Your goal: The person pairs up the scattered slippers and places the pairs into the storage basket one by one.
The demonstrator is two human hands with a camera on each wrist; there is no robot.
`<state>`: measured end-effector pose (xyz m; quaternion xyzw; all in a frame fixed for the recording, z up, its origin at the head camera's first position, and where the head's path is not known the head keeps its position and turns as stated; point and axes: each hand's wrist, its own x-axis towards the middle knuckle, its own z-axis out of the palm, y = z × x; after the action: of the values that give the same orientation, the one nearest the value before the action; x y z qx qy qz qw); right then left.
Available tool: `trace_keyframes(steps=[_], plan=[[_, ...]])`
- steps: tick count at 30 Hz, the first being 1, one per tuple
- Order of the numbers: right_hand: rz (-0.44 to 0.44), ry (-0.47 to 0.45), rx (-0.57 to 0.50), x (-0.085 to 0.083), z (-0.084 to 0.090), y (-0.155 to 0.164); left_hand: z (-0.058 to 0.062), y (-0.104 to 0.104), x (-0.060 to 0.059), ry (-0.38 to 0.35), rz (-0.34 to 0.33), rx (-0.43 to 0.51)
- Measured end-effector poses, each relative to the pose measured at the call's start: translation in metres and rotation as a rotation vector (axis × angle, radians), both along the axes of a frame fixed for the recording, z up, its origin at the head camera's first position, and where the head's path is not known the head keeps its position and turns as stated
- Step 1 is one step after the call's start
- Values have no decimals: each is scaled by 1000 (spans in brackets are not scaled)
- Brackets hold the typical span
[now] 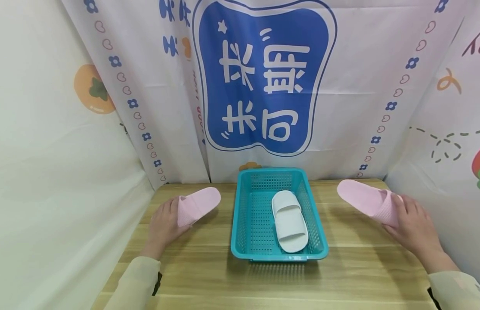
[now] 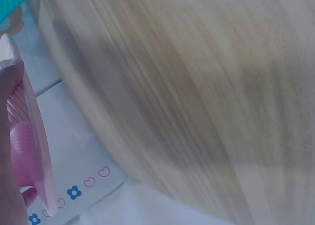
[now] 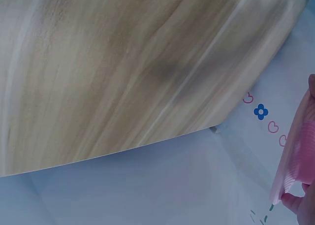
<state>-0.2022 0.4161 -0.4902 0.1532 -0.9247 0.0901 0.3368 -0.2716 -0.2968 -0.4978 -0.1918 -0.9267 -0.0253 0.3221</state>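
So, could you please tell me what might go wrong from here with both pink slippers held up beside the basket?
The white slipper already fills much of the basket, so two more may jam or overhang. The left hand holds its pink slipper only at one end, so it could droop or slip. The right hand holds the other pink slipper near the table edge, where it could fall.

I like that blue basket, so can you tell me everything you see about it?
The basket is teal plastic, rectangular, with walls and floor full of small holes and a smooth rim. It sits upright on the middle of the wooden table, its short end toward the person. One white slipper lies flat inside, on the right. Neither hand touches it.
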Motion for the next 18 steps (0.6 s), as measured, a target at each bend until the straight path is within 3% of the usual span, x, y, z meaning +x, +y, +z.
trace_keyframes(steps=[7,13,18], plan=[[26,88,20,-5,7,-9,8,7,-1,19,-27,-10],[35,91,48,-7,17,-18,11,11,-3,23,-44,-14],[57,101,55,-8,23,-23,15,16,-3,76,-77,-29]])
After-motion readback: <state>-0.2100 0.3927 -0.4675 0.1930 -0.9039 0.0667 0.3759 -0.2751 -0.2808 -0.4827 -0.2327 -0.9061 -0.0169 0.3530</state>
